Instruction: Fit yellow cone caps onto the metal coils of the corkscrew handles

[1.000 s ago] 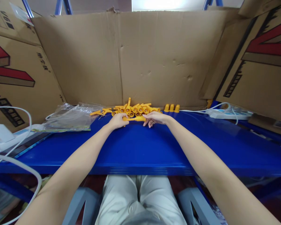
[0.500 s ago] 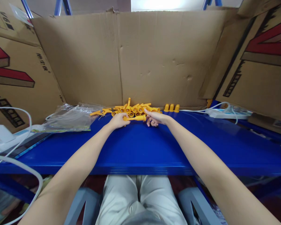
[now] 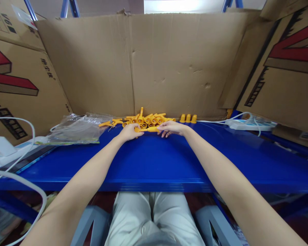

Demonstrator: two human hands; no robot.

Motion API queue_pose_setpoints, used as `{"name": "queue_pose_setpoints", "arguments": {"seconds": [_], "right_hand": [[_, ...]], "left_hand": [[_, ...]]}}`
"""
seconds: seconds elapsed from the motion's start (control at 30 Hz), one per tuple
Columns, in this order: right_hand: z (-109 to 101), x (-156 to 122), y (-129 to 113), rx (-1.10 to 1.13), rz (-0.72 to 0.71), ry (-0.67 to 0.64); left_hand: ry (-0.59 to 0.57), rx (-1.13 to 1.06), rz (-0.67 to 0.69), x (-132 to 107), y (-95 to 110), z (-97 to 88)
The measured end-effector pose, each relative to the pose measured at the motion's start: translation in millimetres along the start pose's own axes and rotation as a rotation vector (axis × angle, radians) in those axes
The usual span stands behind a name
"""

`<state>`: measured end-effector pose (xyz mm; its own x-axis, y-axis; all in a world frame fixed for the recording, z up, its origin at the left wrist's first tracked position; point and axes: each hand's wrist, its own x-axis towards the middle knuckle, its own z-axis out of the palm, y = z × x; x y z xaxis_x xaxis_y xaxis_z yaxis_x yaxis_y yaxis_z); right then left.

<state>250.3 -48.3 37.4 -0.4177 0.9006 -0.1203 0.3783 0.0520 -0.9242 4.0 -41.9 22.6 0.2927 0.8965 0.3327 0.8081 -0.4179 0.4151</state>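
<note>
A slim yellow plastic piece (image 3: 149, 130) with a ribbed shaft lies level between my hands, just above or on the blue table. My left hand (image 3: 129, 132) pinches its left end. At the other end, the thumb and fingers of my right hand (image 3: 170, 127) close on the tip, partly hiding it. Right behind my hands is a heap of yellow plastic parts (image 3: 154, 120), several with open cup-shaped ends facing me. Three yellow caps (image 3: 188, 118) stand in a row to the right of the heap.
Clear plastic bags (image 3: 74, 131) lie on the left of the blue table (image 3: 154, 164). A white power strip (image 3: 251, 124) with a cable sits at the right; another white device (image 3: 2, 148) is at far left. Cardboard (image 3: 179, 65) walls in the back and sides.
My right hand has closed its fingers on the right end of the yellow piece, whose wider end showed openly before. My left hand has hardly moved.
</note>
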Motion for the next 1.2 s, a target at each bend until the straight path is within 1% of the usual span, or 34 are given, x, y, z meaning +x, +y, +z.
{"name": "queue_pose_setpoints", "arguments": {"seconds": [0.23, 0.43, 0.57, 0.63, 0.73, 0.87, 1.0, 1.1, 1.2], "right_hand": [[2.0, 0.0, -1.4, -0.019, 0.046, -0.001], [0.5, 5.4, 2.6, -0.004, 0.076, -0.034], [-1.4, 4.7, 5.7, 0.015, 0.029, -0.055], [-1.4, 4.1, 6.0, 0.028, 0.0, -0.037], [-0.2, 3.7, 4.9, 0.034, -0.005, -0.024], [1.7, 4.7, 4.1, 0.02, 0.034, -0.083], [3.3, 7.3, 4.7, 0.04, 0.074, -0.112], [4.7, 8.8, 4.4, 0.036, 0.106, -0.128], [5.4, 9.7, 4.1, 0.033, 0.129, -0.115]], "left_hand": [[0.016, 0.005, 0.002, -0.3, 1.3, -0.3], [-0.009, -0.029, -0.012, -1.1, 2.2, -0.9], [0.007, -0.017, 0.0, -1.5, 2.4, -1.1], [0.014, -0.01, 0.002, -1.3, 2.4, -1.2], [0.017, -0.001, 0.008, -0.6, 1.9, -1.0], [-0.001, -0.014, 0.015, -0.2, -0.3, -0.4], [-0.032, -0.054, 0.014, -1.0, -1.1, -0.6], [-0.021, -0.037, 0.019, -1.5, 0.2, -1.3], [-0.001, -0.007, 0.028, -1.5, 1.6, -1.7]]}}
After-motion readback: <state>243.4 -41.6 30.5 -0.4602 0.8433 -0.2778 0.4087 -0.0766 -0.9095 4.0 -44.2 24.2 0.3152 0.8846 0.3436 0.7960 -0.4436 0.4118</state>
